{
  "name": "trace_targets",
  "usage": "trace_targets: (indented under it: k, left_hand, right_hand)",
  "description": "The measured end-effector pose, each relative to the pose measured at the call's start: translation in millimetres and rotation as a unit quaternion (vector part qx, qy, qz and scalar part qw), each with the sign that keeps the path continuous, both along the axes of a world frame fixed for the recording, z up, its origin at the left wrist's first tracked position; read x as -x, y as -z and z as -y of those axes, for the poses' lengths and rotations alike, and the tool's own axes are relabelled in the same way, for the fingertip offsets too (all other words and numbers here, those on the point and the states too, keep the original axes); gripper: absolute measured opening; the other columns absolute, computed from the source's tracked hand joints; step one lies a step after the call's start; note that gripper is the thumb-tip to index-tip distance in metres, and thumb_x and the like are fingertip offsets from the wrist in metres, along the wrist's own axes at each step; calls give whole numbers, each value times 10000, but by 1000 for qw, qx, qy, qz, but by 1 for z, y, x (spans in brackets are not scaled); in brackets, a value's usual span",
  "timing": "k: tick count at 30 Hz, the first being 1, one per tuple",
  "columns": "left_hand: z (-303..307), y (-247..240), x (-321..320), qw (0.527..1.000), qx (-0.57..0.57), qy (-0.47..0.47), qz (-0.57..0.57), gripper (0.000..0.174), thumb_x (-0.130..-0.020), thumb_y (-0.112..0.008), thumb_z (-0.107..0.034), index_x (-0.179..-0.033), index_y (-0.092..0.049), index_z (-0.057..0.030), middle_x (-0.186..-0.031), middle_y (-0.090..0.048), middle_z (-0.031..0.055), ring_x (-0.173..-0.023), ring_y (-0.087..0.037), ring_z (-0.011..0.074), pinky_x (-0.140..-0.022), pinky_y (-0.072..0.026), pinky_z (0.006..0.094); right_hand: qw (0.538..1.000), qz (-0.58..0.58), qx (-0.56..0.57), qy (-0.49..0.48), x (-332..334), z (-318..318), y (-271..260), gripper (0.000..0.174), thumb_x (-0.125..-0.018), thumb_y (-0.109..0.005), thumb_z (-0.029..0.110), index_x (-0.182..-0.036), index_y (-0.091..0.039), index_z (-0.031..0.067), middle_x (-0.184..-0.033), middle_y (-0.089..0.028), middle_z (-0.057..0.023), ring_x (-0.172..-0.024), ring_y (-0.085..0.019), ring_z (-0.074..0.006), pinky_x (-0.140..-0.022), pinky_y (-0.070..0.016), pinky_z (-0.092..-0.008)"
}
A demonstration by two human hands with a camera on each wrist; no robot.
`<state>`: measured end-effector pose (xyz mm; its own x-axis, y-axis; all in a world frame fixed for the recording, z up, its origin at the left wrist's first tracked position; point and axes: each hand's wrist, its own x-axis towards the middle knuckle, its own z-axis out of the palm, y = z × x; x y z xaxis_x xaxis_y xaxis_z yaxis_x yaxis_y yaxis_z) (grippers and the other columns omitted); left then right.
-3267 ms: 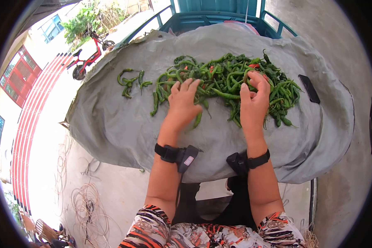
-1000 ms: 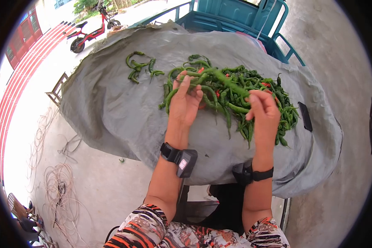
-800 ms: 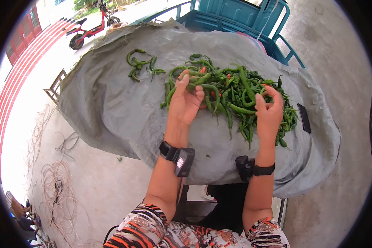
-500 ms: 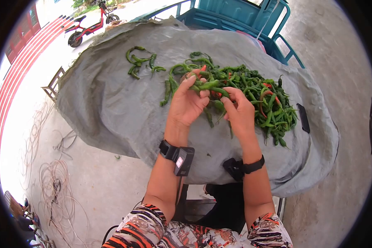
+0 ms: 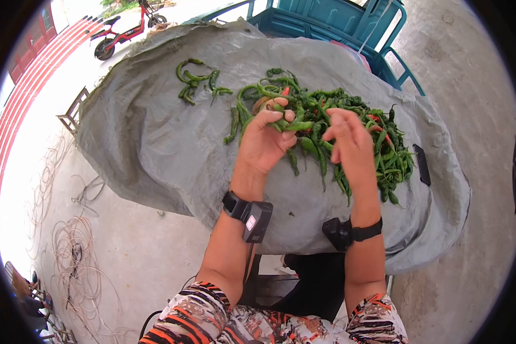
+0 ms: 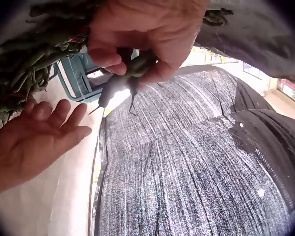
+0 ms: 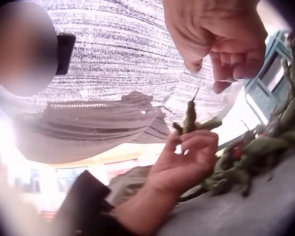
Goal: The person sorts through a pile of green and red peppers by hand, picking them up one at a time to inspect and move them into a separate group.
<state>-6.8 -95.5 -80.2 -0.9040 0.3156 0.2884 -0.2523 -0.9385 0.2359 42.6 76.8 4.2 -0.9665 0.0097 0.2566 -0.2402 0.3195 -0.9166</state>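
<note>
The left hand (image 5: 262, 142) pinches a few green peppers (image 5: 295, 125) at the near-left edge of the pepper pile (image 5: 393, 160), their long axes running crosswise toward the right hand (image 5: 352, 146). That hand hovers empty, fingers loose, just beside their tips over the pile.

Short sleeves (image 5: 206, 309) patterned orange, black and white, black wrist straps (image 5: 234, 203) bearing small black camera units (image 5: 258, 221)

My head camera looks steeply down at the tarp (image 5: 155, 149). Each wrist camera sits close under its palm, and both catch my left hand (image 6: 147, 29) and right hand (image 7: 221, 34).
</note>
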Motion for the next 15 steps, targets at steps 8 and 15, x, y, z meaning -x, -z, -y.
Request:
trace_targets:
  k: [8, 15]
  left_hand:
    - [-4, -6, -2, 998, 44, -38, 39, 256, -865, -567, -96, -1121, -562, -106, -922, -597, 45, -709, -543, 157, -576, -456, 269]
    - [-2, 5, 3, 999, 3, -15, 28, 256, -859, -523, -67, -1108, -572, -99, -935, -574, 62, -692, -497, 173, -546, -416, 272]
  right_hand:
    - [993, -75, 73, -55, -18, 11, 10, 190, -1022, -482, 170, -1097, -610, 51, -815, -630, -10, -578, -503, -40, -532, -406, -186]
    - [969, -214, 47, 111, -28, -12, -8, 246, -1017, -491, 194, -1182, -576, 32, -788, -621, -24, -556, -476, -38, -514, -385, -187]
